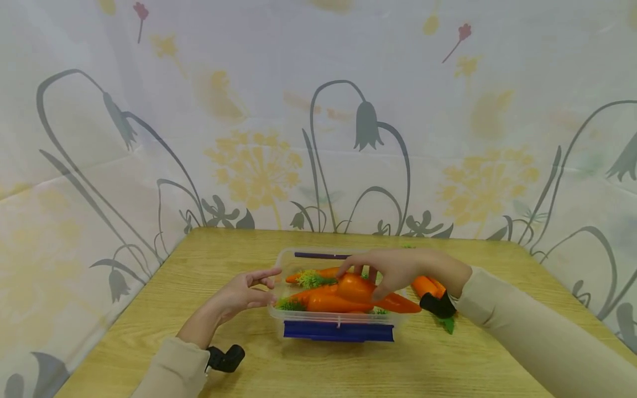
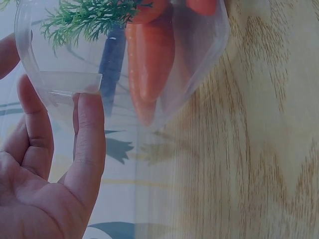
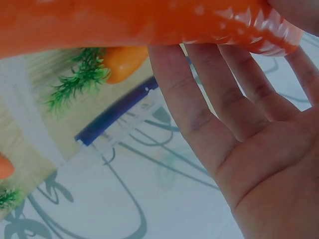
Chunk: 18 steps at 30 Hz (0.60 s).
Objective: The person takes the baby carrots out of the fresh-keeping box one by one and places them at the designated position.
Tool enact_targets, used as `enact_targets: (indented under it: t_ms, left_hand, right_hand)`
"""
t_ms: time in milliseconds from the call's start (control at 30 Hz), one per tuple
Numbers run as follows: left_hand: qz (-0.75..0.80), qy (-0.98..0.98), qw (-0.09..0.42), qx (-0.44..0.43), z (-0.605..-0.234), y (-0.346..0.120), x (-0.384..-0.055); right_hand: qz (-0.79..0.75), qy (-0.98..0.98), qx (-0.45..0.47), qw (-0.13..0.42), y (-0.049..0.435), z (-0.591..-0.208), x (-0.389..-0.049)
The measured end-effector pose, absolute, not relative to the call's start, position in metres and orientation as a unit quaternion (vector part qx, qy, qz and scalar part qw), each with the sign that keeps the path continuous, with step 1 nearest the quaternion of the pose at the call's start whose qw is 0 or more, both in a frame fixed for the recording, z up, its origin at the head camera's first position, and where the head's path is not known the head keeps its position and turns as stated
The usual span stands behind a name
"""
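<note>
My right hand [image 1: 393, 268] grips a glossy orange carrot [image 3: 149, 22] above a clear plastic box. In the right wrist view, its fingers lie behind the carrot and part of the thumb shows at the top right. In the head view, the carrot's pointed end reaches over the box's front rim. My left hand [image 1: 241, 296] is at the left end of the box [image 1: 338, 317], its fingers touching the rim and a clear tab [image 2: 72, 82]. Inside lie several more carrots [image 1: 325, 301] with green leafy tops, partly hidden by the right hand.
Blue clasps [image 1: 338, 330] run along the box's long sides. More carrots [image 1: 427, 287] lie on the wooden table [image 1: 224, 260] right of the box, partly behind the right wrist. A flower-printed cloth [image 1: 318, 110] hangs behind and beside the table.
</note>
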<state>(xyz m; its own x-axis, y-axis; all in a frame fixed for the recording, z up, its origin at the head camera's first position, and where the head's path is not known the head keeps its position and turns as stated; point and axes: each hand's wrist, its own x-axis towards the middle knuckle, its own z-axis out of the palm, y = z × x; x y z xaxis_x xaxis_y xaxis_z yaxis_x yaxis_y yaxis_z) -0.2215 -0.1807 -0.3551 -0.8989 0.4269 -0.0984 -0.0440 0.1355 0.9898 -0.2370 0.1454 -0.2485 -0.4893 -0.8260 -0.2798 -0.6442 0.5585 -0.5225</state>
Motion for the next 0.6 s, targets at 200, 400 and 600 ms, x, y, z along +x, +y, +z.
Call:
enact_targets:
  t_ms: [200, 400, 600]
  left_hand:
    - [0.641, 0.736, 0.181, 0.124, -0.355, -0.181, -0.222]
    - [0.644, 0.733, 0.182, 0.124, -0.356, -0.181, -0.223]
    - [0.649, 0.728, 0.185, 0.127, -0.356, -0.181, -0.222]
  right_hand:
    - [-0.183, 0.856, -0.414, 0.251, 0.16, -0.248, -0.236]
    - [-0.195, 0.862, -0.407, 0.232, 0.176, -0.25, -0.235]
    - [-0.215, 0.872, -0.385, 0.212, 0.195, -0.254, -0.235]
